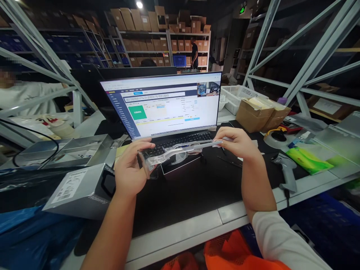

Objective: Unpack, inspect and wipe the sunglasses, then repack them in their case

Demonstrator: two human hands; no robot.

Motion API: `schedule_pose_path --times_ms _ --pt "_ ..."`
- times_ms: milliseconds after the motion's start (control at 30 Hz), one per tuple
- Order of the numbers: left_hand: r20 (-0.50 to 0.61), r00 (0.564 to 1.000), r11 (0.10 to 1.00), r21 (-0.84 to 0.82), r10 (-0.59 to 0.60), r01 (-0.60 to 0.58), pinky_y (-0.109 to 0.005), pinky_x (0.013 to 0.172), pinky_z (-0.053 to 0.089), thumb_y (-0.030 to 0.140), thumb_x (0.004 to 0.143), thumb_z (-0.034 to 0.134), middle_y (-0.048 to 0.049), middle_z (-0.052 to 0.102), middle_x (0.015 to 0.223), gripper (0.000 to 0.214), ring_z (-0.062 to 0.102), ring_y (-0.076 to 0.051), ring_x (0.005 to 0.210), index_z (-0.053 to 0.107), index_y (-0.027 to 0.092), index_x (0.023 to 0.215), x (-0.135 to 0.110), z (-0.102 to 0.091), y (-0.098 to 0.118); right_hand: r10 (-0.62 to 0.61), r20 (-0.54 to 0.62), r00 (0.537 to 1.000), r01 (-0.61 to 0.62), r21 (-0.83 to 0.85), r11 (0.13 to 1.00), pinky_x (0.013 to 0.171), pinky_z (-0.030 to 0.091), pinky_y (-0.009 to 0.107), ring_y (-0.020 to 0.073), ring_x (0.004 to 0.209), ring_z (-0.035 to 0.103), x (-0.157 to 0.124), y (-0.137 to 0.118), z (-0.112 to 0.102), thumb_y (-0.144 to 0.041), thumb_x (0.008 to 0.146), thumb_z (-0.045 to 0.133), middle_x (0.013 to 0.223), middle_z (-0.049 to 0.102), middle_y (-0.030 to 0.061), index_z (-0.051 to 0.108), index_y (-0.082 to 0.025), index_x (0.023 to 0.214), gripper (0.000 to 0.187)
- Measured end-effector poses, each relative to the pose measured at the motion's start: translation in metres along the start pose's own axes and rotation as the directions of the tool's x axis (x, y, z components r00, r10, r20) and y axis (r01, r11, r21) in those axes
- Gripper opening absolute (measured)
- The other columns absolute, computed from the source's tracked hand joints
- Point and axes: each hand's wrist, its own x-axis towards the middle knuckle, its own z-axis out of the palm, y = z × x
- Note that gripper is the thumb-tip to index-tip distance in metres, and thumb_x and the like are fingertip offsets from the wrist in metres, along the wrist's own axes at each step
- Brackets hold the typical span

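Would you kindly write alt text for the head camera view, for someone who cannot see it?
A person's left hand and right hand hold a thin, translucent plastic item above a black work surface, before a lit computer monitor. A silver box with a white label sits left; a grey handheld scanner lies right.

Clear-to-pale-grey plastic-looking piece [180, 150], long and thin, seen nearly edge-on. Held up off the dark surface [191, 198], spanning left hand [129, 167] to right hand [236, 143]. Roughly level, left end a bit lower in view. Profile bends towards the left; right stretch runs straighter. Glossy, see-through at left end. Exact part type unclear. Right tip pinched by fingers.
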Motion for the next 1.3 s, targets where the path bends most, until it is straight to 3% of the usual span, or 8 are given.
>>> schedule_pose_path --times_ms 833,1300 --pt "0.009 1.0 0.999 0.048 -0.025 0.024 -0.048 0.103 0.051 0.033 0.076 0.078 -0.0081 0.07 0.111 0.032 0.065 -0.029 0.115 0.069 0.024 0.105 -0.0022 -0.0008 0.0003 0.015 -0.076 0.997 -0.013 0.032 0.999 0.073 0.044 0.032 0.0189 0.077 0.059 -0.0006 0.006 0.0006 -0.04 0.087 0.072 0.081 0.066 0.0034 0.067 -0.021 0.078 0.022" --pt "0.015 1.0 0.997 0.074 -0.013 0.012 -0.046 0.103 0.051 0.031 0.077 0.077 -0.0064 0.07 0.111 0.03 0.064 -0.027 0.115 0.068 0.024 0.105 -0.0025 0.0002 -0.0005 0.022 -0.083 0.996 -0.028 -0.062 0.998 0.072 0.045 0.032 0.0196 0.077 0.06 0.0002 0.0055 0.0022 -0.041 0.088 0.07 0.081 0.067 0.0041 0.067 -0.021 0.077 0.023"
